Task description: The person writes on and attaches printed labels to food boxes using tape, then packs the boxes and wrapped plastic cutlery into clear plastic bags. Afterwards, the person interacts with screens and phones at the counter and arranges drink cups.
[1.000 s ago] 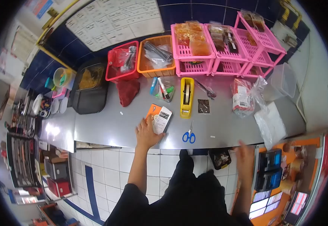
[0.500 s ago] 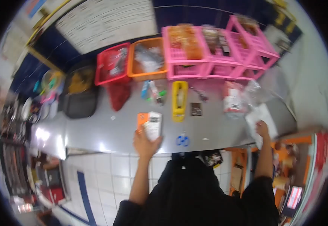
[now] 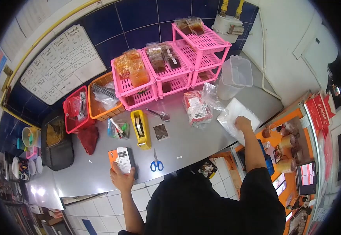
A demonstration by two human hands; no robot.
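the orange-and-white box (image 3: 124,158) lies by the near edge of the table (image 3: 194,145), your left hand (image 3: 122,180) on its near end, thumb and fingers spread; you can't tell if they grip. your right hand (image 3: 244,123) rests fingers curled on the white plastic (image 3: 235,111); any pinch is hidden. scissors (image 3: 156,165) lie beside the box, the tape dispenser (image 3: 140,131) beyond.

The left grip (image 3: 122,179) hides part of the box (image 3: 124,161), its print (image 3: 122,156) too small to read.
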